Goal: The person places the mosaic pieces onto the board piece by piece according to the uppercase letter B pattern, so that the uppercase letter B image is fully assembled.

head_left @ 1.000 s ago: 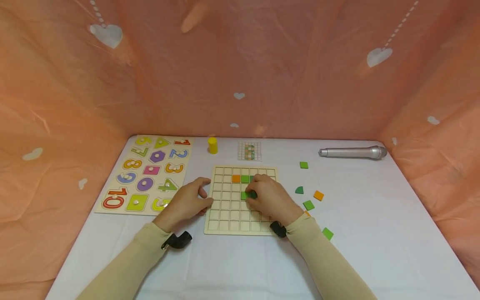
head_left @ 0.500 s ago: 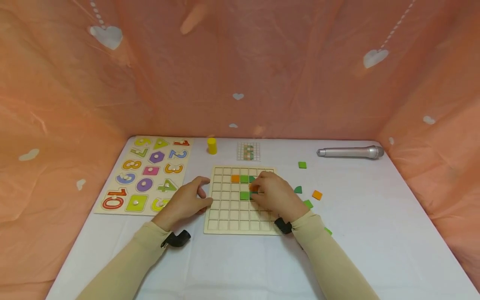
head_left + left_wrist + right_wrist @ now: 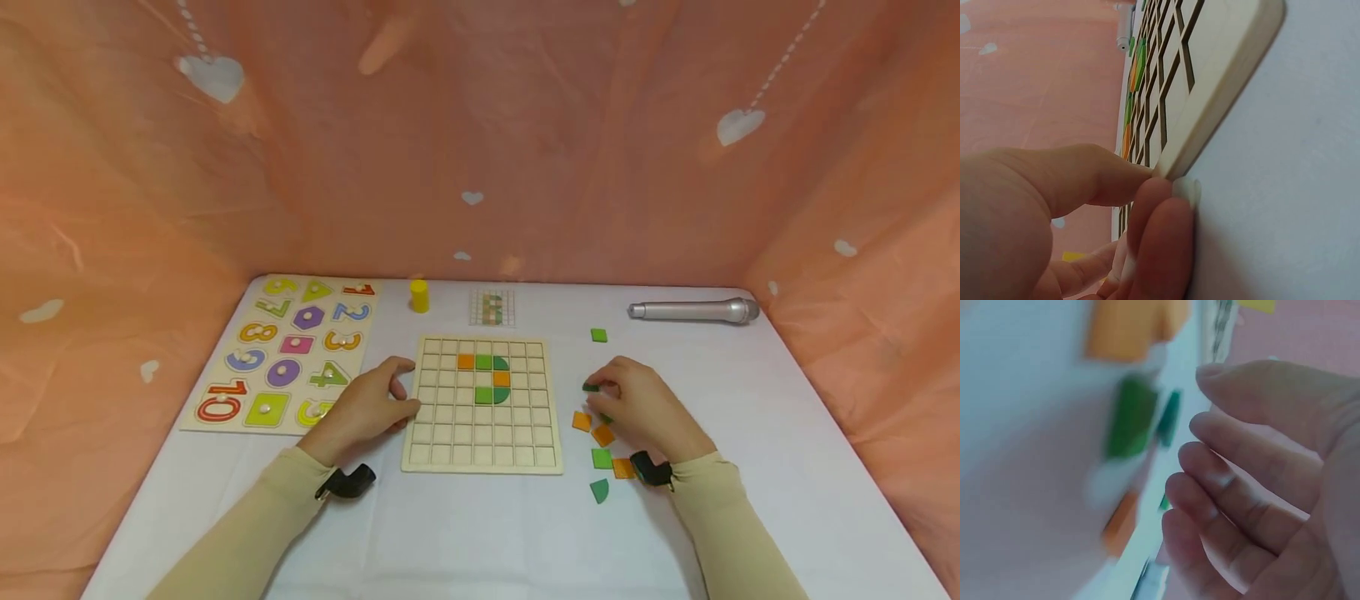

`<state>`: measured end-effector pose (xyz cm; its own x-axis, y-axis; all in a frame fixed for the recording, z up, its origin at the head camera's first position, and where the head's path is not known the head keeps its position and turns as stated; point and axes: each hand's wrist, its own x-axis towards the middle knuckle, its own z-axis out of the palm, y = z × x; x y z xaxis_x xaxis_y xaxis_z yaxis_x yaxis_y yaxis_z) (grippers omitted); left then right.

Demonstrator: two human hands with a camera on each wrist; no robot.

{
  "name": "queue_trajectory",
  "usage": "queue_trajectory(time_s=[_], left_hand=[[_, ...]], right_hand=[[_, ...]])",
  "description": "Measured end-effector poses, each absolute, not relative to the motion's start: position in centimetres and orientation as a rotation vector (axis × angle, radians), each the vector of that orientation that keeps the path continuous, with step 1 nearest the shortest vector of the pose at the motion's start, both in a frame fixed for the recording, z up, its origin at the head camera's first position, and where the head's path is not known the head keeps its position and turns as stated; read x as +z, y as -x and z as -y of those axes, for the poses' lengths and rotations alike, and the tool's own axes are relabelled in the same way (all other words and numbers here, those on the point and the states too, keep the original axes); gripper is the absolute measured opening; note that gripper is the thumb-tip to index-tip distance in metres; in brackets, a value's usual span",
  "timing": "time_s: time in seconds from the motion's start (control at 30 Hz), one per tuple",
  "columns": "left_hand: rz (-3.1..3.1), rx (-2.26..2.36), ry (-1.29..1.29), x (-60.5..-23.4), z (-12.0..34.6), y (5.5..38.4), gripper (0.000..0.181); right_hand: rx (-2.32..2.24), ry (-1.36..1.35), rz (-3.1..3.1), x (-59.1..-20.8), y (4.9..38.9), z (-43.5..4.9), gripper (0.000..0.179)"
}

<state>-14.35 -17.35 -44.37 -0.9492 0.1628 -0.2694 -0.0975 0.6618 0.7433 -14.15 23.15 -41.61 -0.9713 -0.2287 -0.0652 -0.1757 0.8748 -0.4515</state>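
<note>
A pale wooden grid board [image 3: 442,433] lies mid-table. Set in its cells are orange squares [image 3: 501,379], light green squares [image 3: 483,395] and dark green quarter-circles [image 3: 502,396]. My left hand [image 3: 369,408] touches the board's left edge with thumb and index fingertips; the left wrist view has the thumb at the rim [image 3: 1210,103] and other fingers folded beside it. Right of the board, my right hand [image 3: 637,404] hovers over loose tiles, fingers bent loosely and apart, nothing between them. A dark green quarter-circle [image 3: 591,387] shows by its fingertips; a green tile [image 3: 1132,415] is blurred in the right wrist view.
Loose orange [image 3: 581,421] and green tiles [image 3: 602,458] lie right of the board, one green square [image 3: 598,335] farther back. Behind stand a pattern card [image 3: 492,308] and a yellow cylinder [image 3: 419,296]. A number puzzle [image 3: 281,358] lies left, a silver microphone [image 3: 693,311] back right.
My right hand has left the board and moved right to the loose tiles. The orange square it held now sits in the grid between the quarter-circles. My left hand stays at the board's edge.
</note>
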Motion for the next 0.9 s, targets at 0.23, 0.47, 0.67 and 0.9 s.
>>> queue_trajectory(time_s=[0.23,0.47,0.67,0.9], left_hand=[[-2.567,1.190,-0.072,-44.6,17.5,14.3,0.066],[-2.552,1.197,-0.060,-44.6,17.4,14.4,0.067],[-2.533,1.200,-0.032,-44.4,17.3,14.3,0.067],[-2.539,1.182,-0.029,-44.3,17.5,14.3,0.067]], right_hand=[[-0.589,0.320,-2.994,-42.0,11.9,-25.3,0.023],[-0.534,0.386,-2.989,-42.2,11.6,-25.6,0.028],[-0.522,0.378,-2.979,-42.3,11.6,-25.5,0.025],[-0.547,0.437,-3.001,-42.3,12.3,-24.9,0.021]])
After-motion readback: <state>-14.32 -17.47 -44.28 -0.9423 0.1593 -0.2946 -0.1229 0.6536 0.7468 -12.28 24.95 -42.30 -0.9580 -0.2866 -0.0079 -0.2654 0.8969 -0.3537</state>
